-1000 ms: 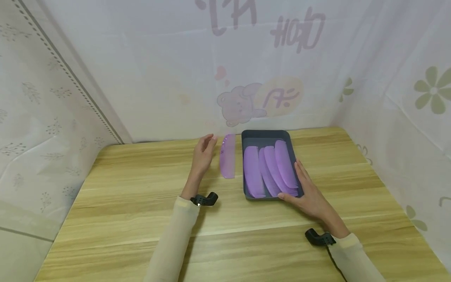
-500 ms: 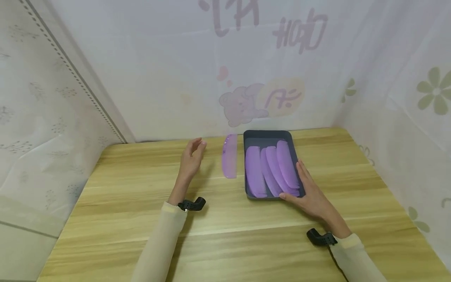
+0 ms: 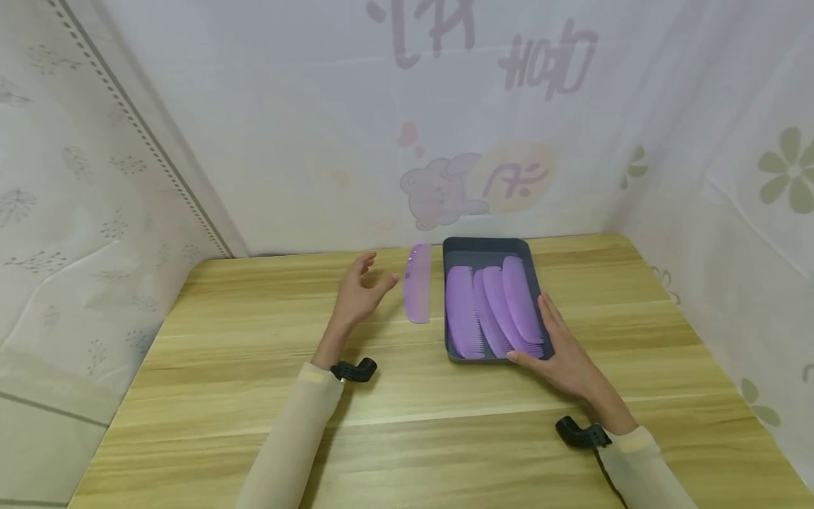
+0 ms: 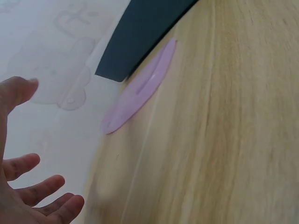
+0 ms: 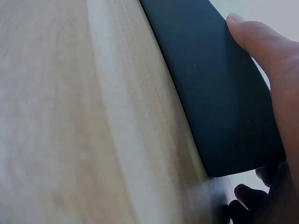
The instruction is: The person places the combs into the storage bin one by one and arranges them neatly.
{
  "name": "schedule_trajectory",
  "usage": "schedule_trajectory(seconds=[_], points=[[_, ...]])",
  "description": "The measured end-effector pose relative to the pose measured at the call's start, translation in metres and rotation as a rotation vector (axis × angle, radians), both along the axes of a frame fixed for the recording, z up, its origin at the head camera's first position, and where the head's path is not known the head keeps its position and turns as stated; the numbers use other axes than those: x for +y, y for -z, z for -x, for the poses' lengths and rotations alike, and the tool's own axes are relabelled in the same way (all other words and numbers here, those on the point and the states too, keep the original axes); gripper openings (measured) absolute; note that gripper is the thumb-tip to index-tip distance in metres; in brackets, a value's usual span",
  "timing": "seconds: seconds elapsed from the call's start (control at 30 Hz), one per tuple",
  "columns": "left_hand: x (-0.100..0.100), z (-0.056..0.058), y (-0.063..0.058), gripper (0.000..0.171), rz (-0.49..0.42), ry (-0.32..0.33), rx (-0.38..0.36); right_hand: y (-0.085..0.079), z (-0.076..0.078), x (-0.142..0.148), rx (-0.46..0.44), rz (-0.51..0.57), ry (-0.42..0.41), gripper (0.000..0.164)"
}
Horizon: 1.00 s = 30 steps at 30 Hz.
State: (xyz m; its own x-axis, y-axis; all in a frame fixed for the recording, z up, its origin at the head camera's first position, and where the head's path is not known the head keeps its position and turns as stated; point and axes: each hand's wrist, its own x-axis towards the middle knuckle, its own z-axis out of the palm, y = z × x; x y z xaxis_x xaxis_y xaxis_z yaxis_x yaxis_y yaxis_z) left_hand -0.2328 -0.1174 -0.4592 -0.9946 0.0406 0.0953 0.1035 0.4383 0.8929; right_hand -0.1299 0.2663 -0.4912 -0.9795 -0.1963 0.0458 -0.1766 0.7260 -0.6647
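Observation:
A single purple comb (image 3: pixel 417 284) lies on the wooden table, left of a dark grey tray (image 3: pixel 490 244). My left hand (image 3: pixel 359 293) is held just left of this comb, thumb and fingers spread apart, holding nothing. In the left wrist view a gap shows between the fingers and the comb (image 4: pixel 142 91). Inside the tray several purple combs (image 3: pixel 464 311) lie side by side, partly overlapping. My right hand (image 3: pixel 562 353) grips the tray's near right corner, thumb at the front rim and fingers along the right side. The right wrist view shows the thumb on the tray's wall (image 5: pixel 210 88).
Behind the table's back edge hangs a pale printed cloth (image 3: pixel 286 141), with more cloth at both sides. The tray stands close to that back edge. Bare wood (image 3: pixel 445 452) stretches in front of the tray and to the left.
My left hand first drew left, away from the single comb, then turned back toward it with the thumb spreading out. The right hand stays at the tray, and the combs have not moved.

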Motion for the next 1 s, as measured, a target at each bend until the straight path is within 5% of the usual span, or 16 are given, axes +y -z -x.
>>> schedule_trajectory(seconds=[0.33,0.67,0.83,1.0], points=[[0.021,0.013,0.006,0.092,0.321,0.100,-0.016,0.000,0.000,-0.001,-0.005,0.001,0.003,0.114],[0.043,0.029,0.011,0.094,0.558,0.119,0.018,0.000,0.001,0.000,-0.009,-0.001,0.010,0.115],[0.050,0.033,0.011,0.093,0.590,0.078,0.005,-0.001,0.000,0.000,-0.009,0.000,0.007,0.115],[0.056,0.034,0.003,0.089,0.504,0.059,-0.079,-0.002,0.000,0.000,-0.007,0.002,0.009,0.115]])
